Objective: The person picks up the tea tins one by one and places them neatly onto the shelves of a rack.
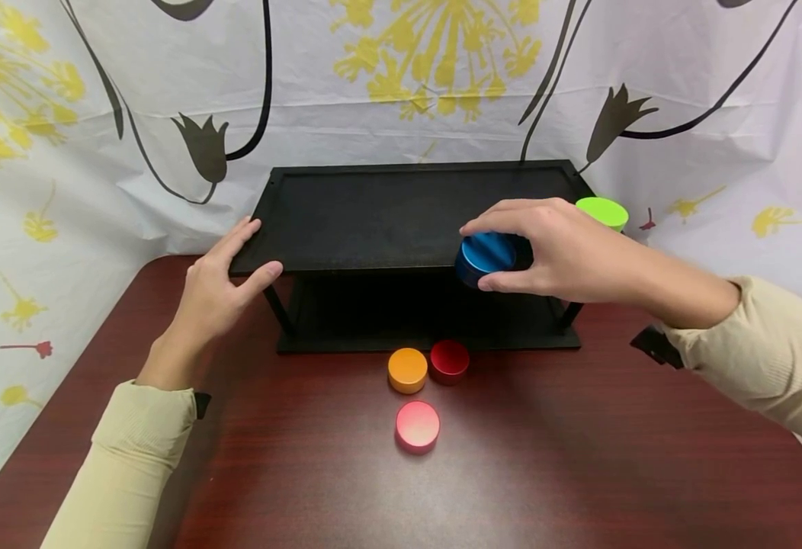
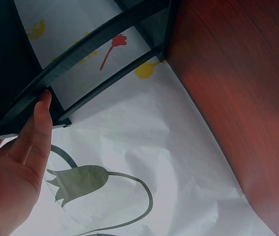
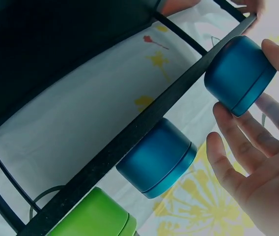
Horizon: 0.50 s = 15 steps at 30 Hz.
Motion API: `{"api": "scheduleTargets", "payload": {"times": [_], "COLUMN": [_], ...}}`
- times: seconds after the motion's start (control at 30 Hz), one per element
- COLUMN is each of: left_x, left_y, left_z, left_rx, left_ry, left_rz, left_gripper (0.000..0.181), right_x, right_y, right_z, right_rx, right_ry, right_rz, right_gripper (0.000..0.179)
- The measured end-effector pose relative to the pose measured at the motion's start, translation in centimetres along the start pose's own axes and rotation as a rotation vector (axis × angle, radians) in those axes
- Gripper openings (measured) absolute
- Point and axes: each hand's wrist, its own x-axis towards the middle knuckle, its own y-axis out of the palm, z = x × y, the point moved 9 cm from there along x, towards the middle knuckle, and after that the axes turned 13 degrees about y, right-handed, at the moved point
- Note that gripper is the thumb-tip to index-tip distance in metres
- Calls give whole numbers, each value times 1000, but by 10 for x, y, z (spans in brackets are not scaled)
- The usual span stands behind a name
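My right hand (image 1: 555, 248) holds a blue round tin (image 1: 483, 255) between thumb and fingers at the front edge of the black two-tier rack (image 1: 367, 217). In the right wrist view, the held tin appears right by the top shelf's edge; I cannot tell whether it touches. Nearby on that shelf stand a second blue tin (image 3: 156, 157) and a lime green tin (image 3: 97, 214). In the head view the right hand hides most of the second blue tin. My left hand (image 1: 216, 286) rests on the rack's left front corner, thumb and fingers spread.
On the dark red wooden table (image 1: 291, 457), in front of the rack, lie an orange tin (image 1: 408, 371), a dark red tin (image 1: 450, 362) and a pinkish red tin (image 1: 418, 427). A white patterned cloth (image 1: 387, 130) hangs behind the rack and at both sides.
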Motion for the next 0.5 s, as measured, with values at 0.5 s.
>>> {"api": "scheduleTargets", "payload": {"times": [0.5], "left_x": [0], "left_y": [0], "left_z": [-1], "left_rx": [4], "left_ry": [0], "left_rz": [-4], "left_gripper": [66], "right_x": [18], "right_y": [-2], "right_z": [-7], "right_rx": [-42], "right_ry": [33], "right_rz": [-11], "right_gripper": [53]}}
